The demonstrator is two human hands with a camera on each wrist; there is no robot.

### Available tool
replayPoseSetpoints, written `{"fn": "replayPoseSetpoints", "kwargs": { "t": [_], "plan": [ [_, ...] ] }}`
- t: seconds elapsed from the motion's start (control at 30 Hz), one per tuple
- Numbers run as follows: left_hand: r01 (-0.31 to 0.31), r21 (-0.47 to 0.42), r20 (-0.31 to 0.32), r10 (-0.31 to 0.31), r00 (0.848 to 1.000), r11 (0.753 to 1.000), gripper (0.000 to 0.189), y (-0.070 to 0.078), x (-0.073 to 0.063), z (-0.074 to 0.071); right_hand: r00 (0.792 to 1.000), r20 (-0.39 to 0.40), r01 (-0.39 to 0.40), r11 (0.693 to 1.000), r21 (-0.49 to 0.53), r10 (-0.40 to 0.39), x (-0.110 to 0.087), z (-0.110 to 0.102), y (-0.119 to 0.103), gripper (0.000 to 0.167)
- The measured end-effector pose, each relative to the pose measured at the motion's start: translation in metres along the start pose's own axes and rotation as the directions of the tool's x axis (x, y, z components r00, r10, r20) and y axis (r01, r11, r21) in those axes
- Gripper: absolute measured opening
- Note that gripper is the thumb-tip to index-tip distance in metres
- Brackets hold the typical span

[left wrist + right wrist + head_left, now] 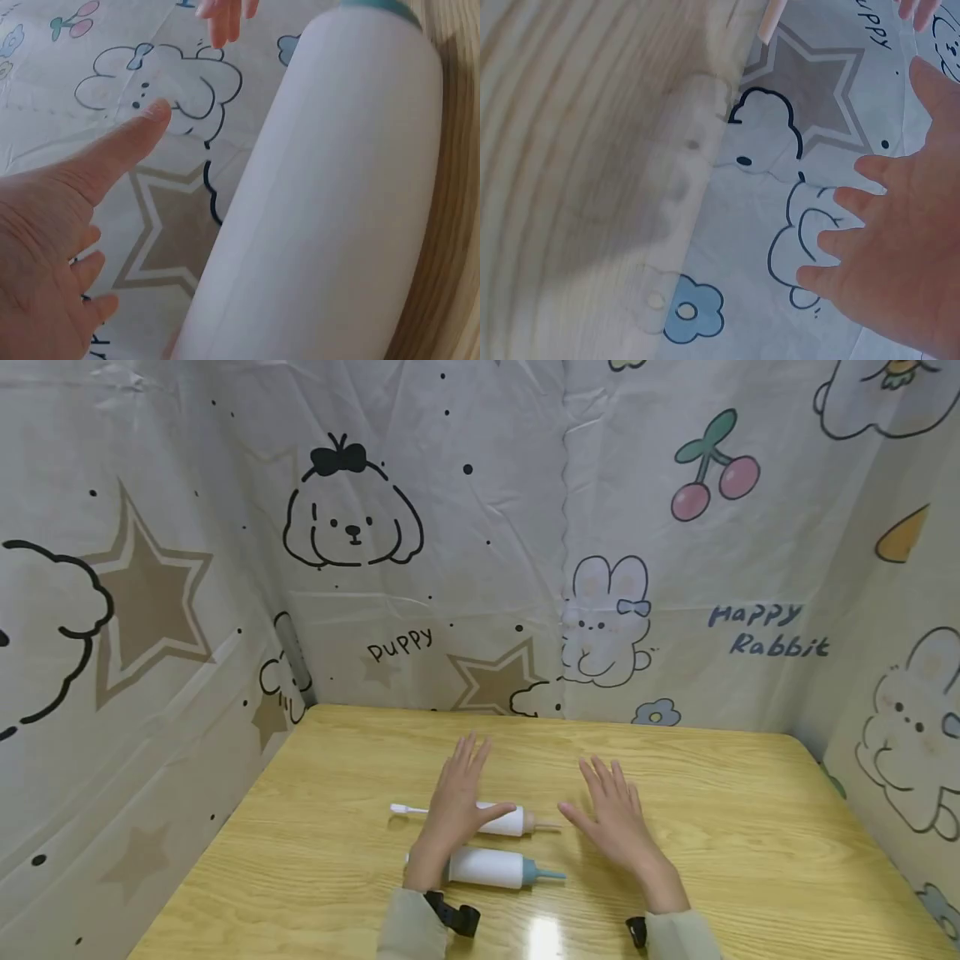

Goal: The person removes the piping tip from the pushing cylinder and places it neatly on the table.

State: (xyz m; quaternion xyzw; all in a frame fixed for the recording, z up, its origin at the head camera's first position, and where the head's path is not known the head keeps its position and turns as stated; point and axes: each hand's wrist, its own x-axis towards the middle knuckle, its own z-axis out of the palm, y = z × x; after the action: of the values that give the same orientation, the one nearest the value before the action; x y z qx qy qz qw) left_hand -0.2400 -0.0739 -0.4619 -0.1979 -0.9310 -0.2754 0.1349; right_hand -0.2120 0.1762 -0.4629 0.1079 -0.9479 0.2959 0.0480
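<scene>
Two white cylinders with narrow nozzles lie on their sides on the table, roughly parallel. The farther one [510, 820] has a beige nozzle, and a thin white rod with a wider end [401, 809] shows to its left. The nearer one [486, 867] has a teal nozzle; it fills much of the left wrist view as a white barrel [322, 187]. My left hand [456, 803] hovers over their left part with fingers straight, partly hiding both. To the right of the nozzles, my right hand [617, 822] is spread, holding nothing; in its wrist view the palm [900, 232] shows.
The wood-grain table [315, 852] has rounded far corners. A printed cloth [510, 527] with cartoon drawings stands around its back and sides. Dark bands [453, 917] sit on both wrists, beside pale sleeves.
</scene>
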Motion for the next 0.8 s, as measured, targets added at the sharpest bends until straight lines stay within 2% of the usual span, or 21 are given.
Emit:
{"fn": "replayPoseSetpoints", "kwargs": {
  "t": [0.13,0.37,0.63,0.8],
  "plan": [
    [-0.011,-0.065,0.007,0.011,1.000,0.998,0.101,-0.008,-0.002,-0.008,0.999,0.000,0.040,0.999,0.018,-0.040,0.003,0.006,-0.003,0.080],
    [0.059,-0.143,0.082,-0.048,0.996,0.988,0.104,-0.018,-0.007,-0.021,0.993,0.004,0.115,0.993,0.034,-0.115,0.008,0.014,-0.007,0.079],
    [0.191,-0.229,0.192,-0.148,0.970,0.955,0.101,-0.035,-0.014,-0.028,0.982,0.044,0.184,0.982,0.034,-0.185,0.014,0.022,-0.013,0.078],
    [0.236,-0.253,0.228,-0.179,0.957,0.938,0.093,-0.045,-0.017,-0.031,0.976,0.090,0.198,0.980,0.030,-0.200,0.017,0.027,-0.015,0.077]
  ]
}}
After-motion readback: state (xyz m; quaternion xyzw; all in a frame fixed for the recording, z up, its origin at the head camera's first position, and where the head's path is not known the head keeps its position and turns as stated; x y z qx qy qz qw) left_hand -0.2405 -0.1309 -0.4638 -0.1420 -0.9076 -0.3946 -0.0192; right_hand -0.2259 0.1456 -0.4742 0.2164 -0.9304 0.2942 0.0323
